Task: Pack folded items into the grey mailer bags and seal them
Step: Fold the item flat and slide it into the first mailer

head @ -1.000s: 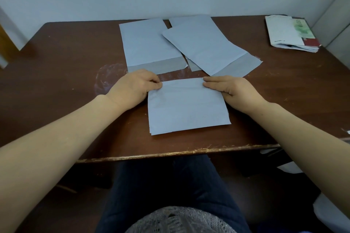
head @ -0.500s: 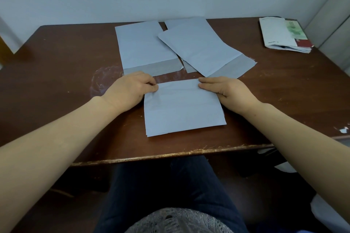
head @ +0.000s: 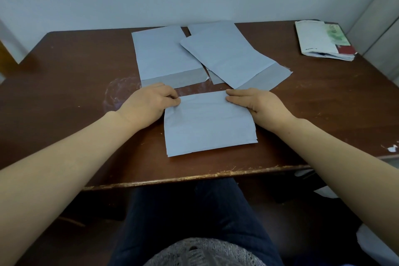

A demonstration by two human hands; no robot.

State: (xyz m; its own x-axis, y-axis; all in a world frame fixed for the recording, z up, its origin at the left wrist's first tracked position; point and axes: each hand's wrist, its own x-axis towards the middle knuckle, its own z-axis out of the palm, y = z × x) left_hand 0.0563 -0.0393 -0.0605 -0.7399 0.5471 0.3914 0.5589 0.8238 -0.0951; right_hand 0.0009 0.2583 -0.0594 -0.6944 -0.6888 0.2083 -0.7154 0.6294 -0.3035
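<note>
While the grey bag (head: 208, 124) lies flat near the front edge of the table (head: 64, 93), the left hand (head: 146, 103) pinches its far left corner with curled fingers and the right hand (head: 259, 103) presses its far right corner, fingers straight and together.

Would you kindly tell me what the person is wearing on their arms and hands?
Nothing is visible: the left hand and right hand are ungloved, with no ring, watch or bracelet, and the left forearm and right forearm are bare, with no sleeve in view.
</note>
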